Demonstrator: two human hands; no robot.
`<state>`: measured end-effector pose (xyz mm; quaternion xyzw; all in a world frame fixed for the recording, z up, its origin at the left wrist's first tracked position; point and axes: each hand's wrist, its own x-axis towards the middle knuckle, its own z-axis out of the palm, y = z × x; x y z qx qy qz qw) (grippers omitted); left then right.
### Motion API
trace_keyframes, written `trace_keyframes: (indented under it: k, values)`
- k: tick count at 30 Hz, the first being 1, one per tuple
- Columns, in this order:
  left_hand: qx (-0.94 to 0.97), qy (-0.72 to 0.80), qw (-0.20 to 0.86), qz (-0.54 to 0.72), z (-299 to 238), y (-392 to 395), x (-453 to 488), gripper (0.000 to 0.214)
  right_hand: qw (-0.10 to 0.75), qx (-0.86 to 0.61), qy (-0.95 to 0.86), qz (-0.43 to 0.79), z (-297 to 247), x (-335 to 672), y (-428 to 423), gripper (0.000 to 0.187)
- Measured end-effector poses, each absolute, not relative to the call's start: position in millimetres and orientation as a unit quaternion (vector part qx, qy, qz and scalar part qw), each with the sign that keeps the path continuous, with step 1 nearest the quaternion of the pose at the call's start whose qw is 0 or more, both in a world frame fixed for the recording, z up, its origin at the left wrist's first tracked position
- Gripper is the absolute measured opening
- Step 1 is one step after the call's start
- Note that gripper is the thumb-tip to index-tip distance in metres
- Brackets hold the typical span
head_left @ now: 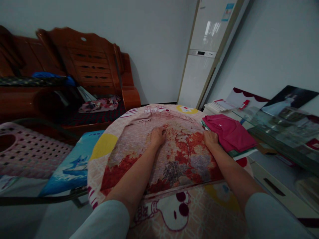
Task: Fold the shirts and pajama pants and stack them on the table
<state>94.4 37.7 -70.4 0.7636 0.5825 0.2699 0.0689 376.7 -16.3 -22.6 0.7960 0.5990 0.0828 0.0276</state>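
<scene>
A thin patterned top (174,159) in pinkish grey with rust-red blotches lies spread on a round table under a printed cloth (104,146). My left hand (158,136) rests on the upper middle of the top, its fingers curled closed on the fabric. At the garment's right edge, my right hand (210,137) has its fingers closed on the cloth, and its fingertips are partly hidden. Just right of that hand sits a stack of folded clothes with a bright pink garment (229,131) uppermost.
Behind on the left stands a carved wooden sofa (92,63) with crumpled floral cloth (99,104) on its seat. A blue cushion (72,162) and a pink woven chair back (32,149) are left of the table. On the right is a glass-topped cabinet (279,139); a white air conditioner (196,76) stands behind.
</scene>
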Motion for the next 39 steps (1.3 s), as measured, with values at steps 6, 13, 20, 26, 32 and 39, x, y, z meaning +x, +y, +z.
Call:
trace_keyframes:
  k: [6, 13, 20, 26, 32, 39]
  values:
    - [0.765, 0.575, 0.080, 0.279, -69.4, 37.0, 94.3, 0.031, -0.035, 0.800, 0.592, 0.096, -39.4, 368.2, -30.6, 0.038]
    - [0.764, 0.581, 0.076, 0.269, -70.6, 39.2, 94.1, 0.030, -0.194, 0.767, 0.612, -0.004, -38.4, 358.4, -53.1, 0.025]
    - [0.785, 0.564, 0.077, 0.243, -64.5, 36.3, 90.6, 0.032, -0.356, 0.761, 0.501, -0.208, -55.5, 364.2, -77.1, 0.025]
    - [0.827, 0.523, 0.046, 0.204, -61.4, 29.3, 89.8, 0.031, -0.433, 0.742, 0.467, -0.207, -63.2, 370.4, -90.9, 0.020]
    - [0.842, 0.526, 0.010, 0.119, -62.8, -2.0, 87.1, 0.042, -0.467, 0.711, 0.490, -0.190, -71.1, 373.7, -91.0, 0.021]
    - [0.854, 0.514, 0.018, 0.077, -59.4, -59.5, 67.2, 0.045, -0.456, 0.700, 0.529, -0.149, -74.0, 379.4, -91.6, 0.026]
